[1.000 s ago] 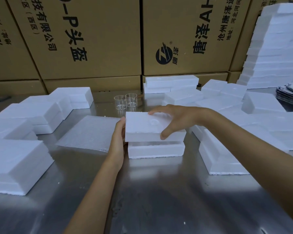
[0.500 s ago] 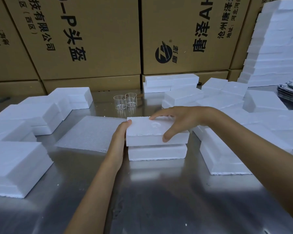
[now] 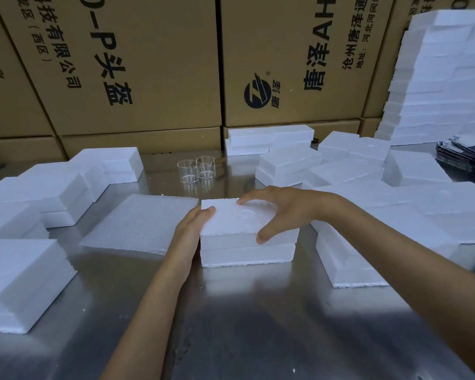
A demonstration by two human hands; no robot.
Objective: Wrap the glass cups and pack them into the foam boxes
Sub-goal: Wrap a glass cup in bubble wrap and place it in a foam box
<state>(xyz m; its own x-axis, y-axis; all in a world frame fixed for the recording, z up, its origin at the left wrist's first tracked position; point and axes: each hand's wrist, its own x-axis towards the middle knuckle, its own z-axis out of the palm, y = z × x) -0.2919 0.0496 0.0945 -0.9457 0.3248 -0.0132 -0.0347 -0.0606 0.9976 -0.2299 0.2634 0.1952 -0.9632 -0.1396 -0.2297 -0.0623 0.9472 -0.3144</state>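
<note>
A white foam lid [image 3: 232, 219] sits on its foam box base [image 3: 247, 255] in the middle of the steel table. My right hand [image 3: 280, 209] spans the lid from above, fingers at the far edge and thumb on the near edge. My left hand [image 3: 189, 234] holds the lid's left side, thumb on top. Two empty glass cups [image 3: 188, 171] [image 3: 205, 167] stand upright side by side behind the box. A thin foam wrap sheet [image 3: 140, 223] lies flat to the left of the box.
Closed foam boxes [image 3: 19, 281] [image 3: 66, 193] line the left side. More foam boxes [image 3: 348, 259] [image 3: 288, 163] crowd the right, with a tall stack [image 3: 444, 78] at the far right. Cardboard cartons [image 3: 148, 64] wall the back. Dark packets [image 3: 464, 152] lie at the right edge.
The lid was held above the base with a gap; both hands have lowered it, and it now sits on the base.
</note>
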